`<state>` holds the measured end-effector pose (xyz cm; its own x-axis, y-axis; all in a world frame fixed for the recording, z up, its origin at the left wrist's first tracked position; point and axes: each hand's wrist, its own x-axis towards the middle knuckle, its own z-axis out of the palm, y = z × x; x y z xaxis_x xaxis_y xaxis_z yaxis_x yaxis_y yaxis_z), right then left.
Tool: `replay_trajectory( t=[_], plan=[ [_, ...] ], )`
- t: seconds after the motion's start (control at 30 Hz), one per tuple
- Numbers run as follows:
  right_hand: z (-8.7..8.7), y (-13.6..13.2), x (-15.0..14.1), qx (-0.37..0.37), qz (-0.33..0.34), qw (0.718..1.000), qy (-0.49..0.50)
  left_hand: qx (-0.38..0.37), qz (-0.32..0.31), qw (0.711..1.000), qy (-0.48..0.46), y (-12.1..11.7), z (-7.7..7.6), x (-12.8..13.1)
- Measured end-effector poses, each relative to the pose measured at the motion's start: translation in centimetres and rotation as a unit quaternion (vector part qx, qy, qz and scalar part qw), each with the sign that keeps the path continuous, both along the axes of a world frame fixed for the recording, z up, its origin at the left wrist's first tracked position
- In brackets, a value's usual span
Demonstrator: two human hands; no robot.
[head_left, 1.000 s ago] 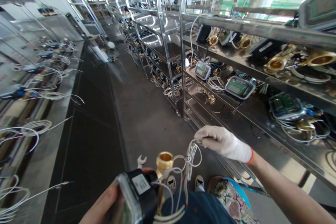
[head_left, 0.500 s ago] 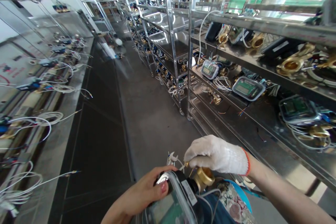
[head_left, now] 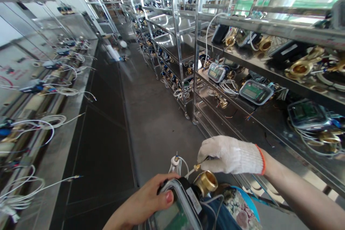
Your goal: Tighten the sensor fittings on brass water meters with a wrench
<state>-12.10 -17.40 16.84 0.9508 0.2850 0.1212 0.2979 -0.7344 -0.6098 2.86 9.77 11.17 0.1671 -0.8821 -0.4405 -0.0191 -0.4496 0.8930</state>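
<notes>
My left hand (head_left: 151, 198) is bare and wrapped round a meter (head_left: 176, 214) with a clear cover and a display, its thumb pressed on the cover's edge. From the meter's black housing a brass pipe fitting (head_left: 207, 183) sticks out. My right hand (head_left: 229, 155), in a white knit glove with an orange cuff, pinches the thin tip of a sensor cable. A small brass nut (head_left: 197, 167) sits on this white cable, just outside the fingertips and above the brass fitting. Beyond the meter, a bundle of white cable (head_left: 174, 165) stands up with its tip upward.
To the right, metal rack shelves (head_left: 242, 115) carry several clear-covered meters (head_left: 256, 91) with brass fittings and coiled cables. On the left, a bench (head_left: 67, 129) holds more meters and white cable coils (head_left: 51, 122). A dark floor aisle (head_left: 153, 115) runs between. A blue rim (head_left: 249, 201) shows by my lap.
My right hand has shifted a little right, drawing the cable tip and brass nut with it. The cable bundle beyond the meter looks turned. My left hand still holds the meter.
</notes>
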Motion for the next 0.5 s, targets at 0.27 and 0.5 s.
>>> replay_trajectory(
  t=[0.27, 0.5],
  plan=[
    [0.1, 0.1, 0.3, 0.064, -0.039, 0.997, 0.028, -0.013, 0.024, 0.999, 0.026, -0.6, 0.7, -0.6],
    [-1.9, 2.5, 1.5, 0.343, -0.155, 0.912, 0.161, -0.019, 0.159, 0.984, 0.081, -2.6, 2.2, -3.0]
  ],
)
